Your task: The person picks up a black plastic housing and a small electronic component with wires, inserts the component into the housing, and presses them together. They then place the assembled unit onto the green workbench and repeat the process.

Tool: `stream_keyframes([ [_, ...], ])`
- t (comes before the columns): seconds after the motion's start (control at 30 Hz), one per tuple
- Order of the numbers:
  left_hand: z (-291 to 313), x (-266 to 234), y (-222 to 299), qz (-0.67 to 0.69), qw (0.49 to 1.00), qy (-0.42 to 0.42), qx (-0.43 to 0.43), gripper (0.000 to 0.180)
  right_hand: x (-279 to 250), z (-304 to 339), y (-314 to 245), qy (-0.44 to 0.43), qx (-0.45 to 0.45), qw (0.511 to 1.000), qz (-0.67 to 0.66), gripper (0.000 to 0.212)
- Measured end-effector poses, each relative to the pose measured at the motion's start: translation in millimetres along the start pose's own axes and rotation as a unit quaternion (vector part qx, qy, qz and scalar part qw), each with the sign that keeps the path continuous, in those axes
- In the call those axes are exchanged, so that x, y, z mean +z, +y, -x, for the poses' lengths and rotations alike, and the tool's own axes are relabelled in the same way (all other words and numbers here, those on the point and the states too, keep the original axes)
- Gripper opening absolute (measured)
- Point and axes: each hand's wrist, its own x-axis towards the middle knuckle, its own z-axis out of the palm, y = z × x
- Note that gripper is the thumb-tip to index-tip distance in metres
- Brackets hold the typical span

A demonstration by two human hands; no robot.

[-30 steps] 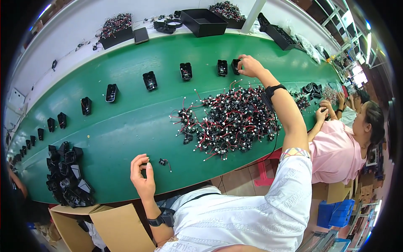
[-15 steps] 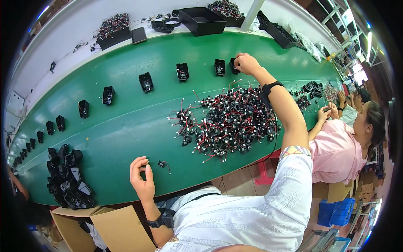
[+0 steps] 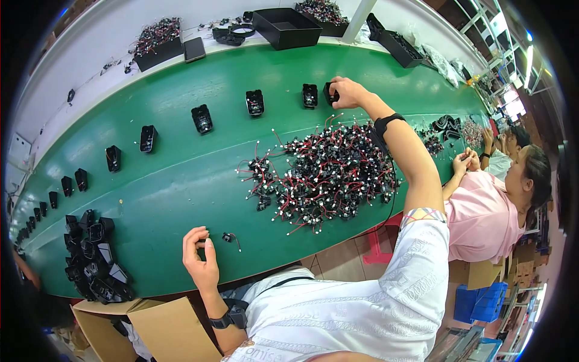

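At the far side of the green table, my right hand (image 3: 347, 92) is closed on a black plastic housing (image 3: 330, 92), its fingertips at the open top and partly hidden. Another black housing (image 3: 309, 96) stands just left of it. My left hand (image 3: 200, 260) hovers near the front edge, fingers loosely curled and thumb apart, with nothing visible in it. Close to its fingertips lies a small black part with a red wire (image 3: 228, 237). A large heap of such wired parts (image 3: 335, 175) spreads below my right forearm.
Several housings (image 3: 202, 119) line the table toward the far left. A pile of black casings (image 3: 96, 256) sits at the left front, above an open cardboard box (image 3: 175, 329). Black bins (image 3: 286, 29) stand along the back. A person in pink (image 3: 485, 214) works at my right.
The whole view has shifted slightly left. The row of housings has slid a little further left than the heap. Both hands keep nearly the same poses, the right still at its housing.
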Motion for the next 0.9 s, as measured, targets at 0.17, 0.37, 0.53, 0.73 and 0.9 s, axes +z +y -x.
stream_keyframes([
  [0.17,-1.5,1.0,1.3,-0.002,1.0,-0.001,0.001,0.013,-6.9,7.0,1.7,-0.013,-0.018,0.999,0.033,0.036],
  [0.37,-3.5,-4.1,2.5,0.078,0.997,0.019,-0.004,0.016,-68.1,29.9,-26.8,0.056,-0.033,0.997,0.042,0.038],
  [0.53,-33.2,21.5,70.2,0.27,0.958,-0.086,-0.053,0.035,-126.7,85.0,-146.0,0.152,-0.229,0.962,0.006,0.034],
  [0.73,-60.8,71.9,85.5,0.506,0.818,-0.212,-0.173,0.058,-135.5,133.5,-263.7,0.126,-0.361,0.924,-0.028,0.038],
  [0.9,-49.2,69.8,82.3,0.593,0.755,-0.206,-0.19,0.059,-118.9,139.7,-284.5,0.155,-0.396,0.902,-0.079,0.035],
])
